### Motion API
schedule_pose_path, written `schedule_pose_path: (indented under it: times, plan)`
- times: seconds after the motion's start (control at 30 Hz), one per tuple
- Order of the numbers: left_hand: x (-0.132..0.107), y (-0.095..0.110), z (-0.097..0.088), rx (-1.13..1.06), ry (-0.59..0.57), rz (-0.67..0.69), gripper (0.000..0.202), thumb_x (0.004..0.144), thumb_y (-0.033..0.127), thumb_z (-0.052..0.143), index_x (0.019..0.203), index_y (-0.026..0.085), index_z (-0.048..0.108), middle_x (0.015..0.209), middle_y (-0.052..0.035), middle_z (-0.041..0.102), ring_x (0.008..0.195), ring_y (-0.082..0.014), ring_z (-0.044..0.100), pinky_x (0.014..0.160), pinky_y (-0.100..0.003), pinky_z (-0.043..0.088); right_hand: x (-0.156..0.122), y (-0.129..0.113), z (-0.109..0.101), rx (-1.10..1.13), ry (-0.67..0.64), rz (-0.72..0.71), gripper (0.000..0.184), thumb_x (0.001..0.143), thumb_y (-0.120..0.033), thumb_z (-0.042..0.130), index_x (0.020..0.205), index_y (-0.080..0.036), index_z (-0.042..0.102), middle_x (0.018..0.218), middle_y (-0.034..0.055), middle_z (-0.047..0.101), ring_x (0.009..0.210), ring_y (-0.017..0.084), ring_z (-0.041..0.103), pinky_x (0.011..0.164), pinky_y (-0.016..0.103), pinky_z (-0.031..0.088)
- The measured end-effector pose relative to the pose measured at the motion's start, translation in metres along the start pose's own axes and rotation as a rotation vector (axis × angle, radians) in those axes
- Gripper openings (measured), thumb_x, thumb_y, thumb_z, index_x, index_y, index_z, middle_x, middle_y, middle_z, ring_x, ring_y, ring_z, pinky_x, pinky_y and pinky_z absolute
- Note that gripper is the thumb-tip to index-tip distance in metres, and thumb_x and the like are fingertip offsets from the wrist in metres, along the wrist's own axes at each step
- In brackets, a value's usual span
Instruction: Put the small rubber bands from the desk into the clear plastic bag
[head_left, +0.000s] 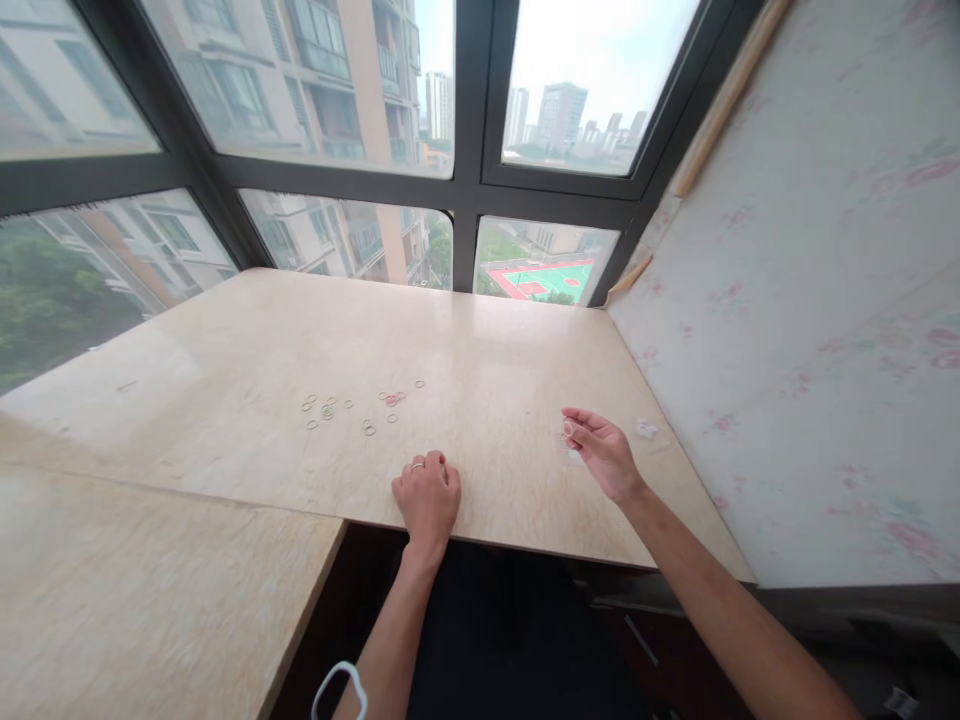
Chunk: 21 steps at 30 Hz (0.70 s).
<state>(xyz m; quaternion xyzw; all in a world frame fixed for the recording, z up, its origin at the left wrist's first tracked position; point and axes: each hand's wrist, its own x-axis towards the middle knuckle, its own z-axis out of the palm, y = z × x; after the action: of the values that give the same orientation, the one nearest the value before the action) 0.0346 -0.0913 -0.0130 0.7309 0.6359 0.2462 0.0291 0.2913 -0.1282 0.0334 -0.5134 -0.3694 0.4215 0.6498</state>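
My right hand [606,462] is raised a little above the right part of the counter, thumb and fingers pinched on a small pale ring [568,427]. Just below those fingertips is a small whitish, see-through piece [573,456], too faint to name. Near the counter's front edge rests my left hand [427,492], its fingers curled in; whatever they may hold is hidden. A ring shows on one of its fingers. Ahead and to the left of it lie several thin greenish rings [328,411] in loose groups, with a small pink piece [393,399] among them.
A white, petal-shaped piece [646,428] lies by the papered wall [825,300] on the right. The beige counter [495,350] ends at dark-framed windows [465,200]. At front left, another counter section [150,590] borders a dark gap. A white band [341,680] circles my left forearm.
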Motion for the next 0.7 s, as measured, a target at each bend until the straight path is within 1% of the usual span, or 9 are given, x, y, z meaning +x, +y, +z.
schedule_pose_path:
  times: [0.13, 0.2, 0.27, 0.37, 0.43, 0.57, 0.7]
  plan:
    - [0.001, 0.004, -0.003, 0.073, -0.034, -0.032, 0.016, 0.088, 0.024, 0.045, 0.09, 0.018, 0.06, 0.084, -0.0074, 0.063, 0.084, -0.0262, 0.055, 0.071, -0.036, 0.03, 0.01, 0.003, -0.032, -0.168, 0.105, -0.104, 0.036, 0.07, -0.035, 0.078, 0.101, -0.018, 0.069, 0.08, 0.0008, 0.064, 0.068, 0.012, 0.056, 0.063, 0.026, 0.047]
    - [0.001, 0.005, -0.004, 0.079, -0.054, -0.04, 0.017, 0.089, 0.025, 0.045, 0.09, 0.019, 0.06, 0.085, -0.0067, 0.063, 0.084, -0.0258, 0.055, 0.072, -0.037, 0.03, 0.013, 0.004, -0.043, -0.284, 0.122, -0.141, 0.036, 0.072, -0.037, 0.074, 0.102, -0.017, 0.068, 0.082, 0.0025, 0.066, 0.073, 0.014, 0.059, 0.068, 0.029, 0.049]
    - [0.001, 0.006, -0.005, 0.076, -0.062, -0.04, 0.017, 0.089, 0.025, 0.045, 0.09, 0.019, 0.061, 0.085, -0.0064, 0.064, 0.084, -0.0255, 0.055, 0.072, -0.036, 0.03, 0.015, 0.007, -0.051, -0.455, 0.122, -0.184, 0.035, 0.076, -0.039, 0.07, 0.103, -0.016, 0.068, 0.084, 0.0043, 0.067, 0.076, 0.016, 0.06, 0.071, 0.032, 0.049]
    - [0.001, 0.006, -0.004, 0.071, -0.055, -0.037, 0.017, 0.089, 0.025, 0.045, 0.09, 0.019, 0.061, 0.085, -0.0062, 0.064, 0.084, -0.0256, 0.056, 0.072, -0.036, 0.03, 0.015, 0.011, -0.055, -0.724, 0.098, -0.266, 0.033, 0.08, -0.038, 0.062, 0.104, -0.015, 0.068, 0.084, 0.0058, 0.068, 0.074, 0.018, 0.059, 0.07, 0.033, 0.048]
    - [0.001, 0.005, -0.003, 0.065, -0.049, -0.037, 0.017, 0.089, 0.026, 0.045, 0.091, 0.019, 0.061, 0.085, -0.0062, 0.064, 0.084, -0.0257, 0.056, 0.072, -0.036, 0.03, 0.015, 0.014, -0.055, -0.838, 0.086, -0.318, 0.032, 0.083, -0.036, 0.058, 0.105, -0.015, 0.067, 0.084, 0.0064, 0.069, 0.073, 0.018, 0.06, 0.068, 0.033, 0.048]
    - [0.001, 0.004, -0.002, 0.055, -0.05, -0.036, 0.018, 0.089, 0.026, 0.045, 0.09, 0.019, 0.061, 0.085, -0.0063, 0.064, 0.084, -0.0257, 0.056, 0.072, -0.036, 0.031, 0.019, 0.019, -0.052, -0.948, 0.057, -0.404, 0.029, 0.085, -0.032, 0.053, 0.104, -0.015, 0.067, 0.085, 0.0077, 0.069, 0.076, 0.02, 0.062, 0.067, 0.034, 0.048]
    - [0.001, 0.004, -0.002, 0.042, -0.05, -0.035, 0.018, 0.089, 0.026, 0.045, 0.089, 0.019, 0.062, 0.084, -0.0065, 0.064, 0.083, -0.0255, 0.056, 0.072, -0.036, 0.031, 0.024, 0.021, -0.051, -1.014, 0.003, -0.479, 0.027, 0.087, -0.028, 0.049, 0.104, -0.017, 0.066, 0.086, 0.0078, 0.069, 0.081, 0.022, 0.062, 0.071, 0.035, 0.049]
